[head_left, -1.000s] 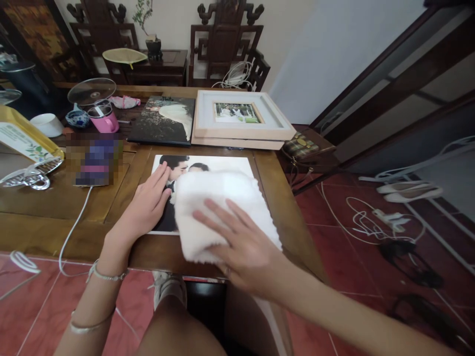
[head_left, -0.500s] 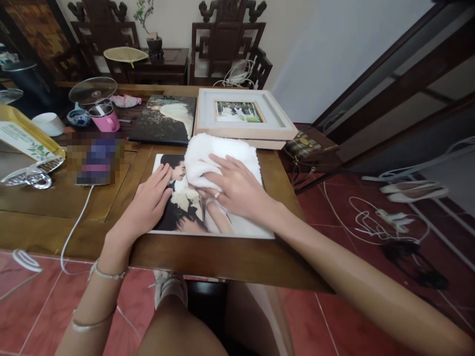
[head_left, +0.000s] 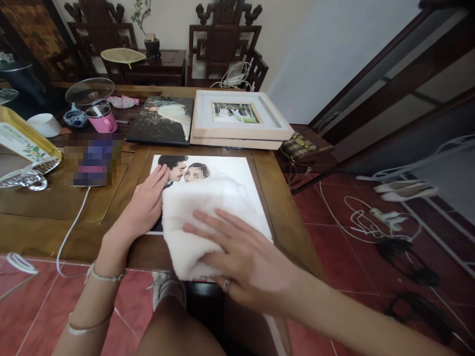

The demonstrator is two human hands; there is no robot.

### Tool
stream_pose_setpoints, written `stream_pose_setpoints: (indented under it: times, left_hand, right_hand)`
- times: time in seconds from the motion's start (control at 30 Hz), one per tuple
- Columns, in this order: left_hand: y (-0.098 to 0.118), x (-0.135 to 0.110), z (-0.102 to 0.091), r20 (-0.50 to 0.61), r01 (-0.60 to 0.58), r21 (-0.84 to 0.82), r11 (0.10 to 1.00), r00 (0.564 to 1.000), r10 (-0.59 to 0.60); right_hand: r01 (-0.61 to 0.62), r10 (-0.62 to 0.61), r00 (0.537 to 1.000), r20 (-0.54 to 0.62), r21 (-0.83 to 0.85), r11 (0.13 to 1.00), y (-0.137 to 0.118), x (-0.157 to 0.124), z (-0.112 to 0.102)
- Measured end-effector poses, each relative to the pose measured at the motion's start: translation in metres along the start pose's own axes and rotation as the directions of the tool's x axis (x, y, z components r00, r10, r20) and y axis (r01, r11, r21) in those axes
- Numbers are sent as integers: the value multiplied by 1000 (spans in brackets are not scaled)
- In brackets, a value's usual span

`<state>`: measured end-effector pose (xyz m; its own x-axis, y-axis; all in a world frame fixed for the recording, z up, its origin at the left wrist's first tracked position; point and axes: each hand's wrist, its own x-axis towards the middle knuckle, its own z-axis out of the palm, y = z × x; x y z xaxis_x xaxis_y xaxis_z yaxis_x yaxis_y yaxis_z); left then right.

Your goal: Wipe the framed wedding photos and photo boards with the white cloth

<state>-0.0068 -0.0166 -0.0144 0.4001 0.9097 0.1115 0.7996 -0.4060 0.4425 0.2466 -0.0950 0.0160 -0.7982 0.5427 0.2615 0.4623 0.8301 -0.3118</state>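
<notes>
A photo panel (head_left: 256,198) with a wedding portrait lies flat near the table's front edge. My left hand (head_left: 148,200) rests on its left side, fingers stretched out flat on the picture. Over the lower part of the panel spreads a white fluffy cloth (head_left: 193,202), its lower end hanging past the table edge. On the cloth's right part is my right hand (head_left: 237,257), palm down with the fingers apart, holding it; the thumb is mostly hidden. The cloth covers most of the pictured couple below their heads.
Behind the panel lie a dark photo panel (head_left: 163,121) and a pale framed picture (head_left: 241,131). To the left are a phone (head_left: 96,163) on a white cable, a pink mug (head_left: 106,121), a silver hair claw (head_left: 35,178) and a yellow bottle (head_left: 48,141).
My right hand has drawn the cloth down toward me, from the panel's upper right to its front edge, uncovering the second pictured head. My left hand stays on the panel.
</notes>
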Motion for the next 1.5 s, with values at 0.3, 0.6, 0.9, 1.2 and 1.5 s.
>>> stream_pose_setpoints:
  times: [0.3, 0.6, 0.9, 1.2, 1.5]
  left_hand:
    - [2, 0, 3, -38, -6, 6, 1000, 999, 7]
    - [2, 0, 0, -8, 11, -4, 1000, 1000, -11]
    - [4, 0, 0, -21, 13, -4, 1000, 1000, -13]
    - [5, -2, 2, -67, -14, -62, 998, 998, 10]
    - [16, -2, -6, -300, -58, -210, 976, 954, -8]
  right_hand:
    - [-291, 273, 955, -119, -176, 940, 90, 51, -4]
    - [-144, 138, 989, -54, -131, 981, 16, 31, 19]
    - [-108, 107, 994, -22, -22, 994, 12, -10, -3]
    - [-387, 337, 911, -239, -206, 899, 77, 31, 4]
    - [71, -71, 997, 33, 13, 997, 8, 30, 10]
